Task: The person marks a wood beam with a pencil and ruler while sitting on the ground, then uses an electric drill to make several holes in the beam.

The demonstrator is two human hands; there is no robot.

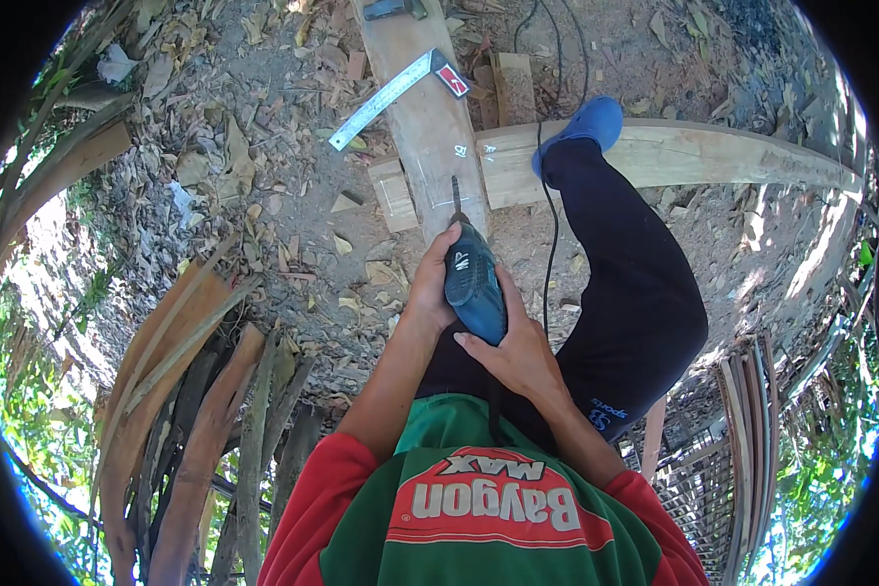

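Note:
A dark teal power drill is held between my two hands, its long bit pointing away from me over a wooden plank. Whether the bit tip enters the wood cannot be made out. My left hand wraps the drill's left side near the chuck. Around the rear right side closes my right hand, with its thumb near the back end. Farther up the plank lies a try square with a silver blade and a red-marked handle. Pencil marks show on the wood near the bit.
Under the plank, crosswise, runs a second, curved board, with my foot in a blue clog on it. A black cord trails past the plank. Wooden slabs stand at the left; a dark tool rests at the plank's far end.

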